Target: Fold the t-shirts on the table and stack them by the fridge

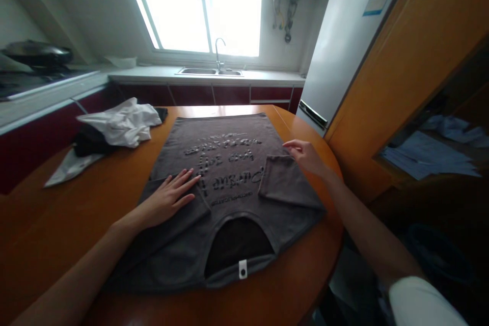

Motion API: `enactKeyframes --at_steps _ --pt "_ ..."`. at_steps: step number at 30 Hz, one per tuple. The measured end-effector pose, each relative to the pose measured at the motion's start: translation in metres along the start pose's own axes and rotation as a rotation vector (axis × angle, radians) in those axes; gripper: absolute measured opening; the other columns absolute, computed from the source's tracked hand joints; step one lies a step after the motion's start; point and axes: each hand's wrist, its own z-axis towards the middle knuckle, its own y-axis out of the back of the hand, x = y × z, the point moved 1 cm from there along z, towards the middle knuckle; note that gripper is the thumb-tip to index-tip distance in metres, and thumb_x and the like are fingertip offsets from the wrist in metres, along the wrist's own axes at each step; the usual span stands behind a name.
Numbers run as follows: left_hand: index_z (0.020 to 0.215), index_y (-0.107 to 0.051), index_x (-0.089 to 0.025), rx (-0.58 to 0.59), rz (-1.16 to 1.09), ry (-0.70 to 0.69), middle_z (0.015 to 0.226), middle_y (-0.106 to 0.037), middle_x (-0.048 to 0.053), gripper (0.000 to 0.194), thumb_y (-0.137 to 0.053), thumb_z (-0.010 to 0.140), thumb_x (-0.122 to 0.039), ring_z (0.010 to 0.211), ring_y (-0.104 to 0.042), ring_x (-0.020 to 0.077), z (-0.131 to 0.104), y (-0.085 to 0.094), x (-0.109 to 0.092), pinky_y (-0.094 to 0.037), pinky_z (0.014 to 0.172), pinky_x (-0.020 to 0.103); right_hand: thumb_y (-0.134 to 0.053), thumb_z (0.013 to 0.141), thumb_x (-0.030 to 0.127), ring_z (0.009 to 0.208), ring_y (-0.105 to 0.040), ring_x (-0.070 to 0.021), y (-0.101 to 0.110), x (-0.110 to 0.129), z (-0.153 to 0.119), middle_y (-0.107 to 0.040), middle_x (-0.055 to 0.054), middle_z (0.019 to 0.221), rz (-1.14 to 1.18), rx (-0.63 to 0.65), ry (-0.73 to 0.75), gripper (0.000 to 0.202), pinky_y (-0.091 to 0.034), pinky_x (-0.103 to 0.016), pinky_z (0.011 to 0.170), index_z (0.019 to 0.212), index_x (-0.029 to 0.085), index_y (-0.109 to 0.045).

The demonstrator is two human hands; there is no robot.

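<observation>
A dark grey T-shirt with raised lettering lies spread on the wooden table, its neckline and white label toward me. Both sleeves are folded inward over the front. My left hand rests flat on the left sleeve with its fingers spread. At the shirt's right edge, just beyond the folded right sleeve, is my right hand. Its thumb and fingers are drawn together at the fabric's edge; whether cloth is pinched between them is too small to tell.
Crumpled white and black clothes lie at the table's far left. Behind the table run a counter with a sink and, at left, a stove with a pan. A fridge stands at the right.
</observation>
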Motion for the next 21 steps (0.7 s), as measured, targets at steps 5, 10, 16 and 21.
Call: enactKeyframes --at_steps 5,10,16,21 --pt "0.156 -0.038 -0.035 -0.011 -0.080 0.002 0.167 -0.025 0.000 0.061 -0.033 0.102 -0.062 0.154 -0.023 0.0307 0.000 0.010 -0.005 -0.023 0.124 0.056 -0.054 0.088 0.025 0.094 -0.071 -0.0220 -0.020 -0.055 0.051 -0.077 -0.011 0.101 -0.029 0.011 -0.045 0.028 -0.054 -0.036 0.089 0.101 0.014 -0.077" --pt "0.150 -0.050 -0.024 -0.167 -0.282 0.086 0.156 -0.049 0.005 0.064 -0.038 0.101 -0.063 0.141 -0.048 0.0282 -0.005 0.036 -0.001 -0.038 0.119 0.043 -0.054 0.089 0.028 0.089 -0.071 -0.0212 -0.041 -0.074 0.051 -0.078 -0.012 0.099 -0.055 0.054 -0.046 0.029 -0.054 -0.035 0.085 0.101 0.013 -0.076" --pt "0.138 -0.060 -0.021 -0.257 -0.407 0.317 0.122 -0.074 0.007 0.059 -0.047 0.096 -0.061 0.104 -0.071 0.0275 -0.012 0.062 0.009 -0.059 0.090 0.038 -0.054 0.089 0.033 0.092 -0.072 -0.0234 -0.030 -0.082 0.038 -0.078 -0.012 0.099 -0.005 0.024 -0.025 0.031 -0.055 -0.036 0.085 0.099 0.015 -0.077" --pt "0.126 -0.069 -0.020 -0.043 -0.384 0.025 0.116 -0.074 0.006 0.045 -0.056 0.096 -0.051 0.099 -0.069 0.0257 0.013 0.088 -0.055 -0.057 0.086 0.035 -0.056 0.087 0.032 0.088 -0.072 -0.0239 -0.023 -0.093 0.038 -0.078 -0.013 0.095 0.041 -0.030 -0.077 0.030 -0.055 -0.035 0.081 0.097 0.013 -0.077"
